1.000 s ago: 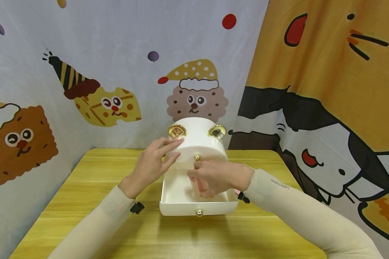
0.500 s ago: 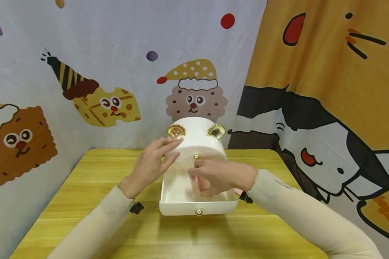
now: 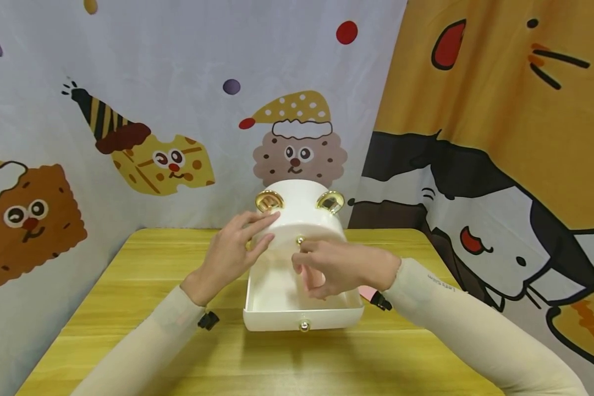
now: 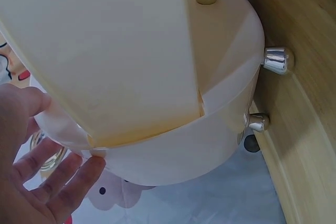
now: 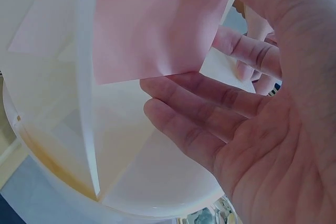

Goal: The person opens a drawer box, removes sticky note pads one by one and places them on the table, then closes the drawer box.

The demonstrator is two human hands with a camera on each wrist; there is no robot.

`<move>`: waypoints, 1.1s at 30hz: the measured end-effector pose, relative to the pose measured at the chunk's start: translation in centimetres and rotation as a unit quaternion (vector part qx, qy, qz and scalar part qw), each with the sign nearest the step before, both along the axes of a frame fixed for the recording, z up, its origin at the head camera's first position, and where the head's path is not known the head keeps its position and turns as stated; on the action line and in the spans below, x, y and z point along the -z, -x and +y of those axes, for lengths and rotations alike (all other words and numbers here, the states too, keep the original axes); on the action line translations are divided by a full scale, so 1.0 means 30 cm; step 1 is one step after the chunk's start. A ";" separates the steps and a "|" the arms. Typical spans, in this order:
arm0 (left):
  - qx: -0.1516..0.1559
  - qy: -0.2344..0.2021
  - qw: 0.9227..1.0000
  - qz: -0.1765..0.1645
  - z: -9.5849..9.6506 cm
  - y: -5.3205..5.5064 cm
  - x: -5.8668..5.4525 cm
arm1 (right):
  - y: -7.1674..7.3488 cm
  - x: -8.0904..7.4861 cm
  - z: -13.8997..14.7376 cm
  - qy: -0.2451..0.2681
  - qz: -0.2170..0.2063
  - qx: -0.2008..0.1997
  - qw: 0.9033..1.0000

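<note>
Left hand, loosely spread, touches box; right hand, nearer the drawer, pinches card over its floor, card's long axis unclear.

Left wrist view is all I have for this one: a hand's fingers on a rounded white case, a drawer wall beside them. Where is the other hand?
Observer: In the head view, the right hand is over the open drawer, its thumb and fingers curved toward each other.

Operator: My view doesn't reach that. Is there anything in its grasp?

Observer: Yes, by the right wrist view: a pink sheet lies between thumb and fingers, apparently pinched; one finger comes out from behind its edge.
</note>
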State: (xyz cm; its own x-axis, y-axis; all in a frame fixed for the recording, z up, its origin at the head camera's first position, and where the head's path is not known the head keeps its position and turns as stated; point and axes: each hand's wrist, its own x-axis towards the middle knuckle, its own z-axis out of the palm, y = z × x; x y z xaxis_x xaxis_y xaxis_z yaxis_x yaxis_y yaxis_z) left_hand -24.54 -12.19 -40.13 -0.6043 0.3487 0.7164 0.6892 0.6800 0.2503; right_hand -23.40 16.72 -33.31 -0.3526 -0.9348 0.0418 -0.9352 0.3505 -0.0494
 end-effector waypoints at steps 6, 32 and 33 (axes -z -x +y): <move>-0.001 -0.002 1.000 0.004 -0.004 -0.001 0.000 | 0.005 -0.005 0.000 0.009 -0.013 -0.003 1.000; 0.001 0.000 1.000 0.002 0.002 0.000 -0.002 | -0.001 -0.029 0.059 0.059 -0.065 0.022 0.996; 0.002 0.000 1.000 0.004 0.003 0.002 -0.003 | 0.000 -0.027 0.062 0.062 -0.064 0.022 0.996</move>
